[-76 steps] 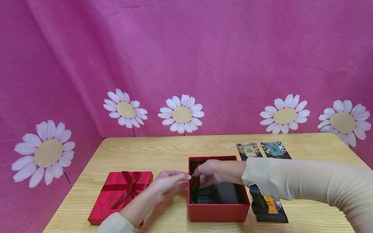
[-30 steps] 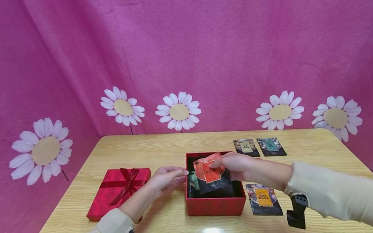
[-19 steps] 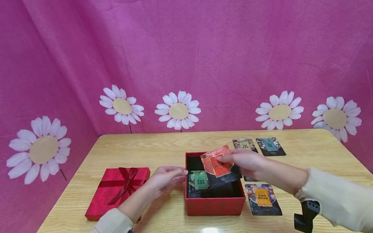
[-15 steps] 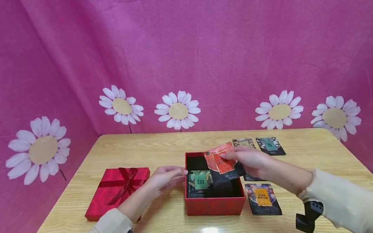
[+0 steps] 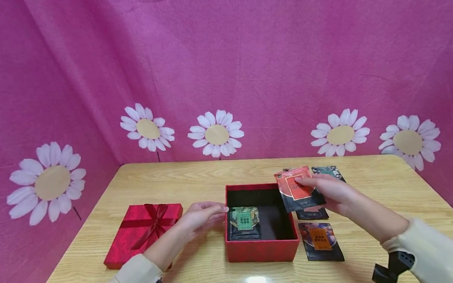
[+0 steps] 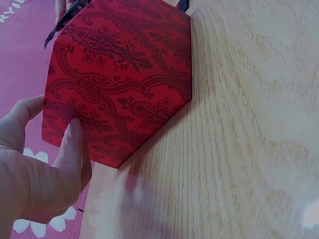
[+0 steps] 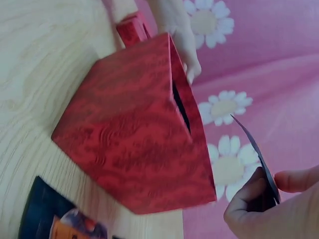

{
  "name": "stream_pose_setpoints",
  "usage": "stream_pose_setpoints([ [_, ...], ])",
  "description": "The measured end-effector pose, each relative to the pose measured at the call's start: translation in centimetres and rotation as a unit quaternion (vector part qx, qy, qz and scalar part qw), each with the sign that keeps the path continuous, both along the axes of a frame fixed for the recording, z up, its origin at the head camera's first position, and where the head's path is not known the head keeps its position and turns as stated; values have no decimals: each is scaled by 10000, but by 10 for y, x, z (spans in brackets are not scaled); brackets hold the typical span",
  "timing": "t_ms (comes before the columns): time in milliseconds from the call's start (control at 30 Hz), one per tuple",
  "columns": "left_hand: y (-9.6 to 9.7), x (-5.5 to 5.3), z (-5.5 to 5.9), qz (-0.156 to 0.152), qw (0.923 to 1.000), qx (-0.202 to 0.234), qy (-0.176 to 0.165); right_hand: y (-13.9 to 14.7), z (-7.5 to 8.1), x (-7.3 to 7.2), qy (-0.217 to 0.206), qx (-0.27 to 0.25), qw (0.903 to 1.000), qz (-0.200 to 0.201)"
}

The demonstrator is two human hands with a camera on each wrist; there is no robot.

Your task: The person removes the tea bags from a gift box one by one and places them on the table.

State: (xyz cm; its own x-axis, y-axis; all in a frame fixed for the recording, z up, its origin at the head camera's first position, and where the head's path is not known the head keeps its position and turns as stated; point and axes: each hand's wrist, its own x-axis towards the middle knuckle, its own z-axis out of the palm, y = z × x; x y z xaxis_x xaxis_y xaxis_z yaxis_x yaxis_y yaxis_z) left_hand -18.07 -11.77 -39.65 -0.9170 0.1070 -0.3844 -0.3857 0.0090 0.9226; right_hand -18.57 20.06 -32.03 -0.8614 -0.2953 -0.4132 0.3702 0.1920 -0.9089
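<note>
My right hand (image 5: 331, 191) pinches a black sachet with a red-orange label (image 5: 298, 189), thumb on its front, above the right rim of the red gift box (image 5: 263, 250). Seen edge-on in the right wrist view, the sachet bends slightly between thumb and fingers. My left hand (image 5: 201, 217) holds the box's left wall, thumb at the rim and fingers along the patterned outer side (image 6: 114, 74). Inside the uncovered box, a green-labelled sachet (image 5: 244, 224) lies at the left; the dark floor shows to its right.
The red lid (image 5: 139, 236) with a ribbon bow lies left of the box. Right of it are an orange-labelled sachet (image 5: 320, 241), a partly covered red-labelled one (image 5: 312, 213) and a teal-labelled one (image 5: 329, 170). A pink daisy-print curtain (image 5: 269, 71) hangs behind the table (image 5: 197, 173).
My right hand has come up out of the box with the red-orange sachet and moved right, past the rim. The green-labelled sachet inside is uncovered. My left hand stays at the wall.
</note>
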Motion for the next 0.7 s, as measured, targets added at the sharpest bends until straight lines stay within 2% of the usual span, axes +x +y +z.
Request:
stream_pose_setpoints([
  [167, 0, 0, 0, -26, 10000, -73, -61, 23, -10, -5, -140, -469, 9985, -246],
  [433, -1, -1, 5, -55, 9997, -201, -146, 59, -21, -16, -374, -695, 9944, -708],
  [533, -1, -1, 6, -63, 9996, -221, -157, 72, -26, -20, -415, -666, 9940, -757],
  [700, -1, -2, 7, -23, 9997, -158, -161, 93, -36, -26, -367, -423, 9969, -560],
])
